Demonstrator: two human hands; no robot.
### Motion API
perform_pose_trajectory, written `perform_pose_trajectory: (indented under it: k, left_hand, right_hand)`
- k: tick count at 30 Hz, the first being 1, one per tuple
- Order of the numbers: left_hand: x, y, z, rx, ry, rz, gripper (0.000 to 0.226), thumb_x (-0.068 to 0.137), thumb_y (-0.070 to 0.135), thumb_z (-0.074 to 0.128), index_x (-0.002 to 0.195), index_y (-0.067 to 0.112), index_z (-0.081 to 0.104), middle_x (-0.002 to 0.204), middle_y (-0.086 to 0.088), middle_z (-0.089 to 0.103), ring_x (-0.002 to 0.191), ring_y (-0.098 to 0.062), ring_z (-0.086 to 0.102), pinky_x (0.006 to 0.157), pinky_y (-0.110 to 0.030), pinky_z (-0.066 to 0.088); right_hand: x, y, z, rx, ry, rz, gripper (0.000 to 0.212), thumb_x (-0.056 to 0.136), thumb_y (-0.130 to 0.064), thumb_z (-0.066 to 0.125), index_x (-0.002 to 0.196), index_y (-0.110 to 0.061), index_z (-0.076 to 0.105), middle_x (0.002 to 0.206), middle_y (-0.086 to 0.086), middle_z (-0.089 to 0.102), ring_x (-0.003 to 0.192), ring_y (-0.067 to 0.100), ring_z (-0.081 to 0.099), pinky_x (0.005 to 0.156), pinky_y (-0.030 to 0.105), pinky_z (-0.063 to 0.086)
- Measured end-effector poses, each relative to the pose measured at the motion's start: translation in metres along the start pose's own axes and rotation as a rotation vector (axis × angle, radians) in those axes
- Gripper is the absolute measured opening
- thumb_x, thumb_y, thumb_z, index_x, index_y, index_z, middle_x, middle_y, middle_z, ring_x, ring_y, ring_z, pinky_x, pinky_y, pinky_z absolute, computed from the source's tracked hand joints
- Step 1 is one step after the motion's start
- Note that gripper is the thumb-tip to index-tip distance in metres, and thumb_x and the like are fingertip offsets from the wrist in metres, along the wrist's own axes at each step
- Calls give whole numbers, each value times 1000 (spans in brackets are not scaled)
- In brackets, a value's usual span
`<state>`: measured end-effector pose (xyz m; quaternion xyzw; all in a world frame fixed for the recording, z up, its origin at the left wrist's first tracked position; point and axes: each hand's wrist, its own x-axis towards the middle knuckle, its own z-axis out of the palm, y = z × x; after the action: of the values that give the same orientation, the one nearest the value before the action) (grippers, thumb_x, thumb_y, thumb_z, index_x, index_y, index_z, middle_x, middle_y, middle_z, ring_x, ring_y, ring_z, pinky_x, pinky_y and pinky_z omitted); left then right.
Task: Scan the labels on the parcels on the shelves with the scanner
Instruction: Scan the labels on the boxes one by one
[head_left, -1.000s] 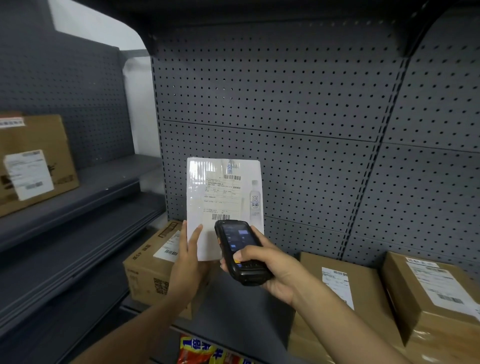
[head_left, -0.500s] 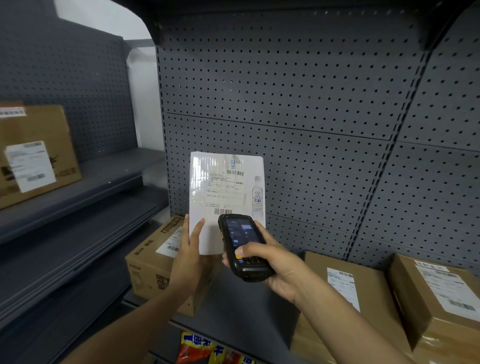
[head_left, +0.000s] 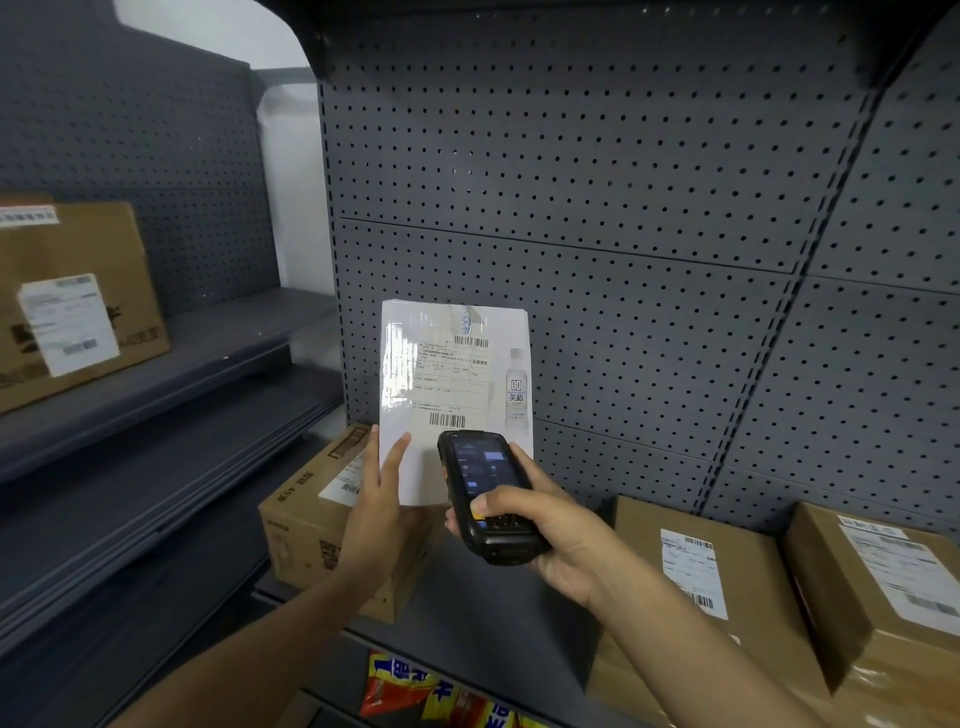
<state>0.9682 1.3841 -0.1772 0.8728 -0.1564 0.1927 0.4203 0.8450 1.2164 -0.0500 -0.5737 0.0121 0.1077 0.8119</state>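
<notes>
White parcel (head_left: 447, 364) held upright by left hand (head_left: 382, 499), right hand (head_left: 550, 530) gripping scanner (head_left: 485, 493) (hiding parcel's lower edge)

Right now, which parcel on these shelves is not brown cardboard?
The white parcel that the left hand holds upright before the scanner; the others are brown boxes.

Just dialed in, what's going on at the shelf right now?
A person's left hand holds a white parcel upright against the pegboard. The right hand grips the scanner, aimed at the barcode on the parcel's label. Brown boxes with labels sit on the shelf beside them.
</notes>
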Motion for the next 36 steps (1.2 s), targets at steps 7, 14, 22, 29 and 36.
perform_pose_trajectory:
  k: [7, 14, 22, 29, 36]
  left_hand:
    - [0, 22, 13, -162, -114, -28, 100, 72, 20, 80, 147, 35, 15, 156, 5, 10, 135, -10, 28, 106, -38, 39]
    - [-11, 37, 40, -305, -100, -49, 104, 64, 25, 86, 137, 51, 16, 148, 4, 25, 130, -7, 31, 105, -28, 36]
    - [-36, 68, 73, -250, -318, 55, 103, 66, 38, 83, 135, 55, 9, 155, 4, 20, 133, -15, 37, 108, -38, 41]
    - [-34, 112, 107, -226, -470, 209, 104, 57, 66, 65, 147, 38, 23, 147, 9, 38, 123, -16, 52, 95, -33, 50]
    - [-46, 138, 148, -159, -559, 179, 91, 58, 67, 52, 142, 39, 31, 136, 13, 50, 114, -16, 58, 87, -35, 53]
  right_hand:
    - [1, 4, -16, -29, 101, -9, 67, 69, 15, 69, 124, -21, 60, 112, 23, 73, 93, 43, 72, 84, 47, 58]
    - [-7, -2, -53, 38, 251, -69, 57, 71, 15, 66, 116, -19, 62, 100, 13, 71, 91, 33, 67, 64, 32, 59]
    - [-27, 7, -86, 98, 362, -60, 63, 66, 9, 72, 120, -20, 61, 109, 15, 72, 101, 36, 68, 69, 37, 58]
    - [-49, 11, -109, 85, 446, -50, 63, 67, 8, 70, 126, -12, 57, 105, 18, 70, 95, 33, 67, 65, 37, 57]
    - [-76, 19, -140, 113, 535, -55, 57, 74, 13, 65, 125, -10, 56, 114, 24, 68, 95, 35, 67, 63, 38, 57]
